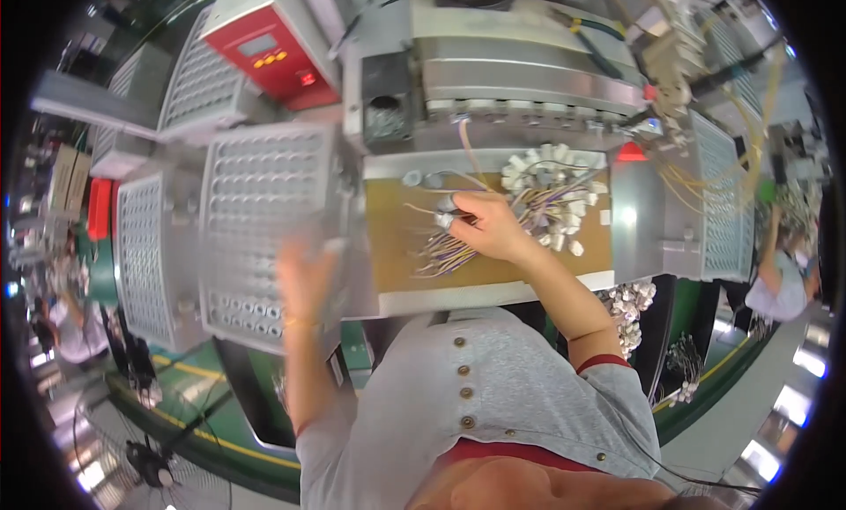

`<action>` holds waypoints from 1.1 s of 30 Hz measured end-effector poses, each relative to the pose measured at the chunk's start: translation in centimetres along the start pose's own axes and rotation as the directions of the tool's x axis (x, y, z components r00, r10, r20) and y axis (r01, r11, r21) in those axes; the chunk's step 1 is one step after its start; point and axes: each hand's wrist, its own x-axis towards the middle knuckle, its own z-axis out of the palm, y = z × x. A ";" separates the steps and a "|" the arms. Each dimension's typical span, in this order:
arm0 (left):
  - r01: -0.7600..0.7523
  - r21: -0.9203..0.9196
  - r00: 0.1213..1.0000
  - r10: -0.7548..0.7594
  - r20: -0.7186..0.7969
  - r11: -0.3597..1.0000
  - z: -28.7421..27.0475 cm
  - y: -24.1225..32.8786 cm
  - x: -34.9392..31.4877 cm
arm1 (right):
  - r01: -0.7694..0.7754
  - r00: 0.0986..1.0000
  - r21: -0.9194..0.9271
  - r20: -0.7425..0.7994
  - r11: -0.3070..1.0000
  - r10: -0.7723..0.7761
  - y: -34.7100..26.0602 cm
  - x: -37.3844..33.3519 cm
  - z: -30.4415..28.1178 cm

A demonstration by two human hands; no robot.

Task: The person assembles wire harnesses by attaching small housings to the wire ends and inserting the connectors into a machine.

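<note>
My right hand [490,226] is closed over the brown work board [392,272]. Its fingertips pinch a small grey cylindrical part [445,217], partly hidden by the fingers. Beneath and beside that hand lies a bundle of purple, yellow and white wires [458,253]. White plastic connectors [560,219] are heaped right of it. A loose grey round part [412,178] with a wire lies at the board's upper left. My left hand [305,281], smeared by motion, is over the right side of a grey tray [211,245] with rows of round cells; its fingers cannot be made out.
A metal fixture [529,74] with a row of slots runs behind the board, with pliers [592,47] on top. At the back left stands a red-fronted control box [273,56]. More cell trays [145,254] stand left and right. A red piece [630,152] sits beside the fixture.
</note>
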 end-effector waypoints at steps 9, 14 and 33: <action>0.539 0.698 0.837 -0.389 -0.384 0.472 -10.9 -20.3 -9.1 | 0.026 0.999 0.187 0.030 0.982 -0.032 -1.1 -0.2 -0.6; 0.503 0.520 0.843 -0.259 -0.471 0.690 -10.9 -17.4 -8.3 | 0.069 0.994 0.238 -0.094 0.969 -0.048 -1.0 -0.2 -0.3; 0.300 -0.922 0.942 0.076 0.326 0.245 5.2 9.4 -0.5 | -0.216 0.976 0.606 0.109 0.765 0.190 -2.5 -0.5 -0.8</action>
